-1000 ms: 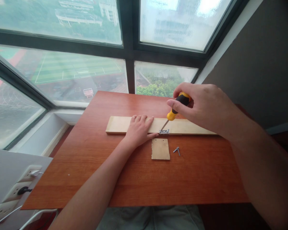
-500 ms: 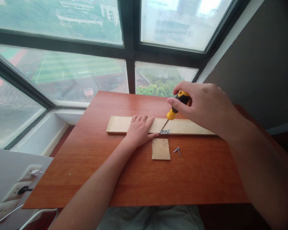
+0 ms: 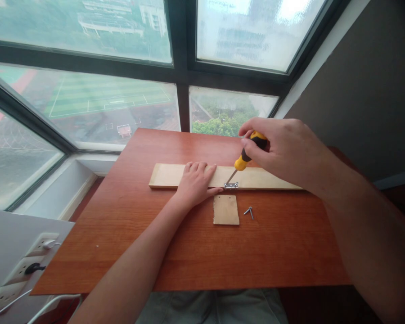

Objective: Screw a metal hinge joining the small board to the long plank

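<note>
My right hand (image 3: 273, 141) grips a yellow and black screwdriver (image 3: 240, 162), tilted with its tip down at a small metal hinge (image 3: 231, 185). The hinge lies on the near edge of a long pale wooden board (image 3: 165, 175). Flat on that board, left of the hinge, rests my left hand (image 3: 196, 182), its thumb stretched along the near edge. Just in front of the hinge is a small square wooden piece (image 3: 226, 210) with two holes near its far edge. Beside it lie two screws (image 3: 249, 212).
The brown wooden table (image 3: 273, 256) stands against large windows with dark frames (image 3: 184, 108). A wall panel with sockets (image 3: 23, 270), plugs and white cables is at the lower left. A dark wall (image 3: 367, 94) rises on the right.
The fingers and thumb of my right hand have shifted slightly around the screwdriver handle. My left hand, the board and the small wooden piece stay in place.
</note>
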{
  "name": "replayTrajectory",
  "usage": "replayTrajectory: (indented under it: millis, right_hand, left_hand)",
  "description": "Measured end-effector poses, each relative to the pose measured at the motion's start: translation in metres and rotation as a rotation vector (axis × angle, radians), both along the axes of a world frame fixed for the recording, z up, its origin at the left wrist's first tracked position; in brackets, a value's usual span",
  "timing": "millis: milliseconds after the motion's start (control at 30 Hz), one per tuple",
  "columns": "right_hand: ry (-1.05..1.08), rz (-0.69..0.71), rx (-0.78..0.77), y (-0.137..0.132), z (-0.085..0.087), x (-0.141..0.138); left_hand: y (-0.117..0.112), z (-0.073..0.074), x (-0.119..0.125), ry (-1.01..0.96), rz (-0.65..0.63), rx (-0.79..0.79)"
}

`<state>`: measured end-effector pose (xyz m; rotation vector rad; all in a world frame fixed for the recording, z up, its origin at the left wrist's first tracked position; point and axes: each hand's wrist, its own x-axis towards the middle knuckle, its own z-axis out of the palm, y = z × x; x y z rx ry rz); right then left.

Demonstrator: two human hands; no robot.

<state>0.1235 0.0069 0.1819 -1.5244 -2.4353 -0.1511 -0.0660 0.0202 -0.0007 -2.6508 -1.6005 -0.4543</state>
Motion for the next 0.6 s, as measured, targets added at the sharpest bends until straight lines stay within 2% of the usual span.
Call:
replayTrajectory:
  millis: [100,167,333,400,533,600]
  right_hand:
    - [0.013,0.133,-0.085,-0.0003,0.002,0.0045]
    - [0.0,0.173,-0.119,-0.0007,0.0033,0.0062]
    - [-0.029,0.044,0.015,0.0015,0.001,0.0015]
    - [-0.012,0.043,0.037,0.0029,-0.0003,0.0006]
    - [0.064,0.215,-0.084,0.0026,0.0019,0.0039]
    - [0.071,0.229,-0.131,0.0017,0.0033,0.0048]
  left_hand:
    - [-0.0002,0.0,0.0002,0.004,0.007,0.0]
    - [-0.0003,0.0001,0.0002,0.004,0.01,-0.001]
    - [0.0001,-0.0008,-0.0002,-0.006,0.002,0.002]
    - [0.0004,-0.0012,-0.0004,0.001,0.002,0.01]
    - [0.0003,-0.0012,-0.0005,0.012,0.0,0.018]
    - [0.0001,-0.0008,-0.0004,0.013,-0.001,0.019]
